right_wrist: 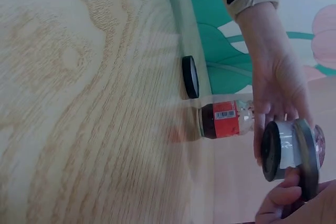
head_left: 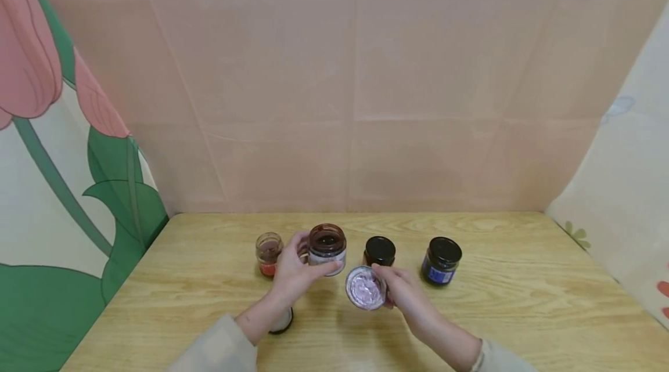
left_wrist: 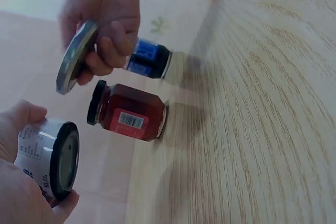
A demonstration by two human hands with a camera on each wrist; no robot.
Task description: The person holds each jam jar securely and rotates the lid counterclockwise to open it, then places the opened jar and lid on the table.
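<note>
My left hand (head_left: pixel 292 272) holds an uncapped glass jar (head_left: pixel 334 260) with a pale label above the table, thumb across its front. Its mouth is open and the contents look dark. Just right of it, my right hand (head_left: pixel 405 293) pinches a round lid (head_left: pixel 366 289) by the rim, its whitish, smeared-looking underside facing the head camera. Jar and lid are apart in the head view. The left wrist view shows the jar's dark base (left_wrist: pixel 67 160) and the lid (left_wrist: pixel 76 59) seen nearly edge-on. In the right wrist view the lid (right_wrist: pixel 308 156) overlaps the jar (right_wrist: pixel 286 142).
An uncapped jar (head_left: pixel 269 251) with a red label stands behind my left hand. A loose lid (head_left: pixel 283 322) lies beside my left forearm. Beyond my right hand stands a black-capped jar (head_left: pixel 380 250), red-labelled; a blue-labelled jar (head_left: pixel 441 262) with a dark lid is farther right.
</note>
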